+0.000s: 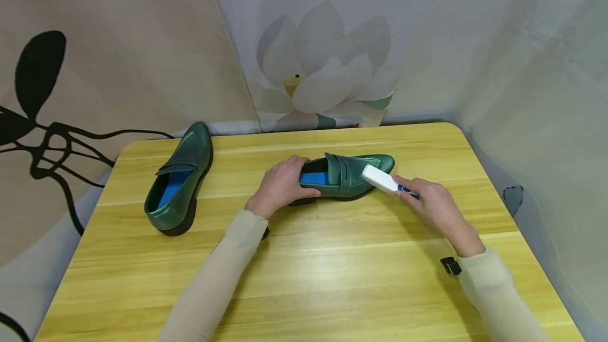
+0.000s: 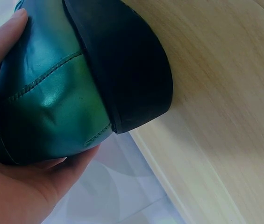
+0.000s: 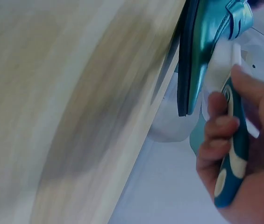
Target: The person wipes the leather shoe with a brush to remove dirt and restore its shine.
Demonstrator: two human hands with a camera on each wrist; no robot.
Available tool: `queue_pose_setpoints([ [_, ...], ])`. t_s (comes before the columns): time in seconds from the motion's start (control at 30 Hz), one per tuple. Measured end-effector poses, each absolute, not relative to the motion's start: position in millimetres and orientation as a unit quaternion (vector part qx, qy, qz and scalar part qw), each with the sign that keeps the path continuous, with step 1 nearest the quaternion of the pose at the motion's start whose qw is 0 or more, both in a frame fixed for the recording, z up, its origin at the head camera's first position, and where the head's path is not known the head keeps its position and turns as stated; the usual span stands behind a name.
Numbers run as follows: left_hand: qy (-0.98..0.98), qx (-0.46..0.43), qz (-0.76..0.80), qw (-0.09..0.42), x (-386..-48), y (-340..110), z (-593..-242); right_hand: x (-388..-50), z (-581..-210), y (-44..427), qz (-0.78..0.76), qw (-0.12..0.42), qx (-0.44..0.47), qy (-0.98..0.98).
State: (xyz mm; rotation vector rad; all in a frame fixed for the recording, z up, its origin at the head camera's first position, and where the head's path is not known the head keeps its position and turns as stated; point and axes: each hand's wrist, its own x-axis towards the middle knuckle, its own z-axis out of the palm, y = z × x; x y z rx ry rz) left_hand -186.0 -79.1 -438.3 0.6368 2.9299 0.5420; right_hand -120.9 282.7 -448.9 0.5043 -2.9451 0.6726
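A green loafer point(image 1: 353, 176) with a blue insole lies on the table, toe to the right. My left hand point(image 1: 281, 186) grips its heel end; in the left wrist view the hand point(image 2: 24, 186) wraps the back of the shoe point(image 2: 52, 98), beside the dark heel. My right hand point(image 1: 437, 210) holds a white brush point(image 1: 380, 178) by its blue-and-white handle, the bristles at the shoe's front upper. In the right wrist view fingers curl round the handle point(image 3: 234, 149), and the brush head is beside the shoe point(image 3: 206, 51).
A second green loafer point(image 1: 179, 181) stands at the table's left, toe toward the back edge. The wooden table point(image 1: 328, 278) meets a curtain point(image 1: 404, 41) with a flower print behind it. Black leaf shapes point(image 1: 40, 73) show at the left.
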Motion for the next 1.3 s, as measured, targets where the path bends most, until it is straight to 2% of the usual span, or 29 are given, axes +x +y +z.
queue_pose_setpoints([
  [0.13,0.961,0.208,0.177,0.047,-186,-80,-438,-121,-450,285,0.226,0.045,0.182,-0.956],
  [0.3,0.961,0.209,0.176,0.044,-185,-80,-439,-128,-452,287,0.203,0.123,0.143,-0.961],
  [0.37,0.961,0.210,0.176,0.045,-185,-80,-438,-129,-452,286,0.194,0.137,0.121,-0.964],
  [0.63,0.961,0.206,0.180,0.045,-185,-80,-436,-124,-443,263,0.162,0.089,0.148,-0.972],
  [0.83,0.960,0.208,0.176,0.058,-185,-81,-434,-120,-441,255,0.202,0.060,0.152,-0.966],
  [1.03,0.960,0.223,0.148,0.078,-186,-82,-429,-123,-440,260,0.247,0.102,0.113,-0.957],
  [1.3,0.962,0.234,0.136,0.032,-185,-82,-433,-129,-434,267,0.285,0.148,0.082,-0.943],
])
